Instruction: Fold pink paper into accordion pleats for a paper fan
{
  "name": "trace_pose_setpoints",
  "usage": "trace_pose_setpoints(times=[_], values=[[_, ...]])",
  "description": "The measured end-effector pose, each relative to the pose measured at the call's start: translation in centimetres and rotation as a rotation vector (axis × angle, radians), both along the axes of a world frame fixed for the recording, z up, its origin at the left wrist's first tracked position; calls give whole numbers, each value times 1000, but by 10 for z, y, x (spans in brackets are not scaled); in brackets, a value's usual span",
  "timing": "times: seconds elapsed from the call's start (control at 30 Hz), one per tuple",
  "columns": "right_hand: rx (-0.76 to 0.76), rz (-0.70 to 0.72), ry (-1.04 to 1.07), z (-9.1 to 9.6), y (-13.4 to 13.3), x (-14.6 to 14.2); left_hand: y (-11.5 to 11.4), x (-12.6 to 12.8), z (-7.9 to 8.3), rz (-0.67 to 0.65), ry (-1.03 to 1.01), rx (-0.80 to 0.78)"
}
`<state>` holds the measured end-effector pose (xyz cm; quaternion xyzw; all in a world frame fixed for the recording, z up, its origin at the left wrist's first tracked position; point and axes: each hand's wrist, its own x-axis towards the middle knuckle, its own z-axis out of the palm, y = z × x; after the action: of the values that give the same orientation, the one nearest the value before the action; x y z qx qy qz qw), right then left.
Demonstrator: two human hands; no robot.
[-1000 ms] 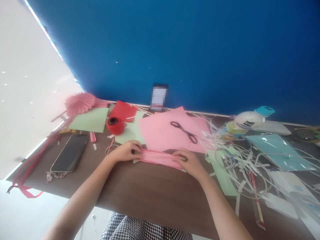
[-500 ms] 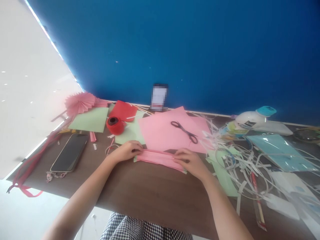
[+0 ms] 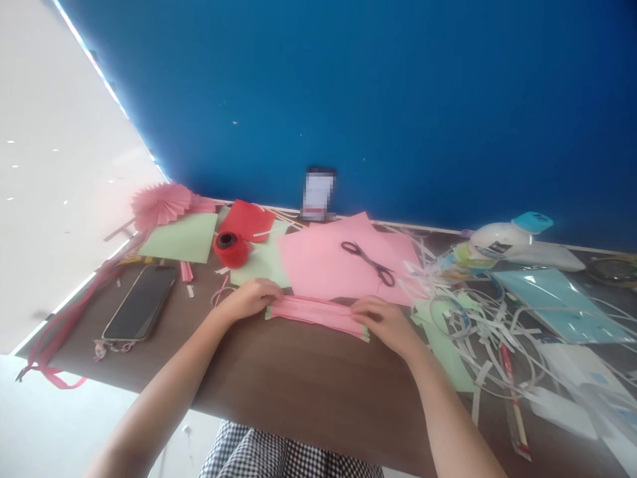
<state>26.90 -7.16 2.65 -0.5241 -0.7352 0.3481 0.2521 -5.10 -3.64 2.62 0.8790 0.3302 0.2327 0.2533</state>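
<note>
folded pink strip [image 3: 314, 313]: lying on the brown table [image 3: 279, 378] in front of the person, just below the pink sheets [image 3: 323, 259], with pale green showing at both ends
left hand [image 3: 253, 299]: at the left end of the strip, fingers together and bent, fingertips touching it; whether the thumb pinches from below, i cannot tell
right hand [image 3: 382, 320]: over the right end, fingertips resting on the strip; whether finger and thumb clamp it, i cannot tell
black scissors [image 3: 368, 261]: lying aslant on the pink sheets, beyond the strip
red roll [image 3: 232, 252]: beyond the left hand, near a red sheet [image 3: 253, 218]
dark phone [image 3: 140, 302]: flat on the table, well to the left of the left hand
pleated pink fan [image 3: 162, 204]: at the far left corner, beside a green sheet [image 3: 183, 238]
second device [image 3: 318, 192]: upright by the blue wall [image 3: 398, 99], its screen blurred out
white strips [image 3: 490, 325]: tangled to the right of the right hand, near a turquoise packet [image 3: 562, 299]
</note>
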Motion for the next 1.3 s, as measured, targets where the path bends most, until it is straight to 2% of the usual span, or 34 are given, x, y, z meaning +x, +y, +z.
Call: trace_pose_setpoints(times=[0.17,0.43,0.6,0.77,0.93,1.3], values=[[114,7,-2,0,-1,-4,-2,3,0,-29,18,17],[144,-18,-106,0,0,-14,-5,11,1,15,37,-11],[171,35,-180,-2,-1,-14,-2,11,2,-16,41,4],[303,70,-272,-2,-2,-16,-5,10,4,-22,155,88],[382,183,-297,-1,-2,-14,-9,10,7,-14,229,103],[82,42,-100,4,-4,-13,-7,5,14,5,62,-88]])
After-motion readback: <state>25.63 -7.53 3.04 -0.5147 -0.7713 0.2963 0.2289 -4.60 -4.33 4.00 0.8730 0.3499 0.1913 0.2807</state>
